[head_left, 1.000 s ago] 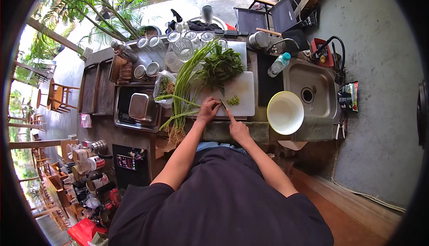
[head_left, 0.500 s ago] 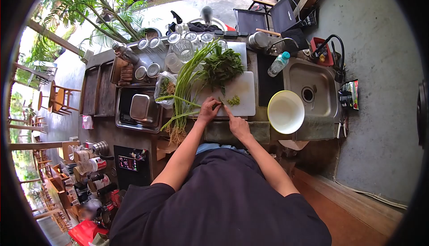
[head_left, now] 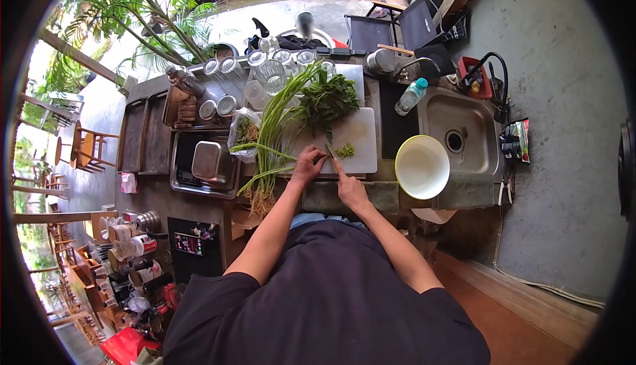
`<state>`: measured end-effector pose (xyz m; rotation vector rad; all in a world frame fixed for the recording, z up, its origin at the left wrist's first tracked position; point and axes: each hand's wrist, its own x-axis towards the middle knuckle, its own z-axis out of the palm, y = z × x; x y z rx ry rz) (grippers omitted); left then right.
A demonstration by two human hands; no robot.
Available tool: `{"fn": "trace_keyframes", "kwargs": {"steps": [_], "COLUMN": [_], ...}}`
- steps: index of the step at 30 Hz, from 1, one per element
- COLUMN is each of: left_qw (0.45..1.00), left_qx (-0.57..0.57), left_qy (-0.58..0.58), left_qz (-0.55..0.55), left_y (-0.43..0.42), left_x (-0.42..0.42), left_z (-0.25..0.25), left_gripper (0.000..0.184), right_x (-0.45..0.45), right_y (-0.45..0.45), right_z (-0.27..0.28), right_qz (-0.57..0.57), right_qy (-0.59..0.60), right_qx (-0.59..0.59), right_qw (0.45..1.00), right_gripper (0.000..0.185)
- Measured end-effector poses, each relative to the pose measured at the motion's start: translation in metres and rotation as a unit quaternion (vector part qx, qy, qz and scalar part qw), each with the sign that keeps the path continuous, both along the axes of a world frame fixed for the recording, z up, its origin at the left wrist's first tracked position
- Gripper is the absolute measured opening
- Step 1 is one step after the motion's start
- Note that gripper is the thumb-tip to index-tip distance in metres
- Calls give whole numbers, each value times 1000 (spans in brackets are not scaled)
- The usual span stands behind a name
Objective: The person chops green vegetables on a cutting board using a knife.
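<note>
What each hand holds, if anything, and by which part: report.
Right hand: the knife, by its handle. Left hand: at the cutting board, its hold too small to tell.

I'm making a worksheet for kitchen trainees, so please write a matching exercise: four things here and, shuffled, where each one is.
Things
1. white bowl with a yellow-green rim
2. clear bottle with a turquoise cap
3. bunch of dark green leaves
4. slim knife with a dark blade

Places
A. in the right hand
B. by the far-left corner of the stainless-steel sink
C. by the sink's near-left corner
D. over the far edge of the white rectangular cutting board

Pairs: 1-C, 2-B, 3-D, 4-A
</note>
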<state>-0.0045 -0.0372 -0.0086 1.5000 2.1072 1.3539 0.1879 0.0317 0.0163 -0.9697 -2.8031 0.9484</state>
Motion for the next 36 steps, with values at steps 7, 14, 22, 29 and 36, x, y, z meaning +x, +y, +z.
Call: {"fn": "trace_keyframes", "kwargs": {"steps": [7, 14, 22, 29, 36], "left_qw": [1000, 1000, 1000, 1000, 1000], "left_qx": [3, 6, -1, -1, -10], "left_qy": [8, 4, -2, 11, -23], "left_qz": [3, 8, 14, 11, 13], "left_y": [-1, 0, -1, -1, 0], "left_x": [1, 2, 3, 1, 1], "left_z": [3, 1, 4, 2, 1], "left_gripper": [10, 12, 10, 11, 11], "right_x": [21, 1, -11, 5, 18], "right_y": [-8, -3, -1, -3, -2], "right_z": [7, 15, 9, 5, 9], "right_qz": [-39, -24, -18, -66, -79], "right_qy": [-14, 12, 20, 30, 36], "right_qx": [-26, -26, -39, -36, -47], "right_qw": [999, 999, 999, 997, 995], "right_gripper": [79, 71, 67, 68, 69]}}
